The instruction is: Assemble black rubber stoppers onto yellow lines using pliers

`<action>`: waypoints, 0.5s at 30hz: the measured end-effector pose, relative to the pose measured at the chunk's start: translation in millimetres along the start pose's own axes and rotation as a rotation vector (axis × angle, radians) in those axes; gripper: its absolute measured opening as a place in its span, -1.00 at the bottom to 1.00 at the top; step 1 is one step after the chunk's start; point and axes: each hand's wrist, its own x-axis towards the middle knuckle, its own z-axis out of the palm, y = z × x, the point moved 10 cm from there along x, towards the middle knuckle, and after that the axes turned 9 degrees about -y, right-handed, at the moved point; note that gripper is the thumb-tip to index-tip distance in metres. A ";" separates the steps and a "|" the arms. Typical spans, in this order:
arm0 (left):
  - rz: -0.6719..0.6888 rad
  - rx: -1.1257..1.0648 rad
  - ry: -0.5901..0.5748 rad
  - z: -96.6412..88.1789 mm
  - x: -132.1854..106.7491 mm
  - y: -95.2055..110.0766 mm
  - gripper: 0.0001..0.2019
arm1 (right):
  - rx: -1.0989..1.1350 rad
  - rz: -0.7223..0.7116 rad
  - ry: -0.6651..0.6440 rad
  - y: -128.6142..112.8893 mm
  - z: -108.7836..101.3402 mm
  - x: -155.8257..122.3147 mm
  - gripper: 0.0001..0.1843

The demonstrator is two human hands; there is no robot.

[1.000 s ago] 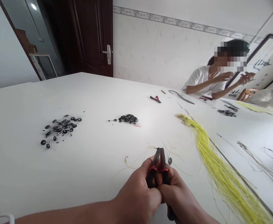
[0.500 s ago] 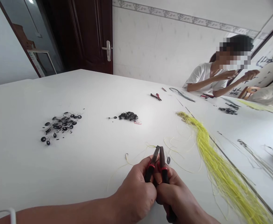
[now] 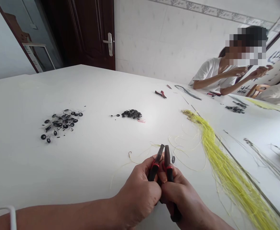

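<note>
My left hand point(image 3: 140, 191) is closed round pliers point(image 3: 157, 162) with red-and-black grips, their jaws pointing away from me. In my right hand point(image 3: 184, 196) is a second pair of pliers point(image 3: 168, 159), and its lower handle sticks out below the palm. The jaw tips are side by side with a small gap. A thin yellow-green line point(image 3: 156, 145) reaches the left tip; I cannot tell whether it is gripped. Beside the right jaws hangs or lies a small black disc point(image 3: 173, 159). Left of them, a fish hook point(image 3: 129, 154) on yellow line lies on the table.
On the white table point(image 3: 92, 166) are a pile of black discs on fine wire point(image 3: 62, 123), a denser black heap point(image 3: 131, 114) and loose pliers point(image 3: 161, 94). A yellow line bundle with hooks point(image 3: 213, 147) runs down the right. A person point(image 3: 209, 75) sits at the far right.
The view has tipped slightly downward, so the table things appear higher. Both hands keep hold of their pliers in nearly the same pose.
</note>
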 end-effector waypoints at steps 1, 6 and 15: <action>-0.002 0.006 -0.004 0.1 0.5 0.1 -0.45 | -0.004 0.005 0.005 0.8 -1.5 0.6 -0.86; 0.073 0.101 -0.025 -3.2 3.0 5.4 -0.49 | -0.129 -0.067 0.025 -10.6 -4.8 1.9 -0.88; 0.077 0.298 -0.044 -5.8 3.9 7.4 -0.54 | -0.221 -0.062 0.040 -12.7 -5.9 4.5 -0.86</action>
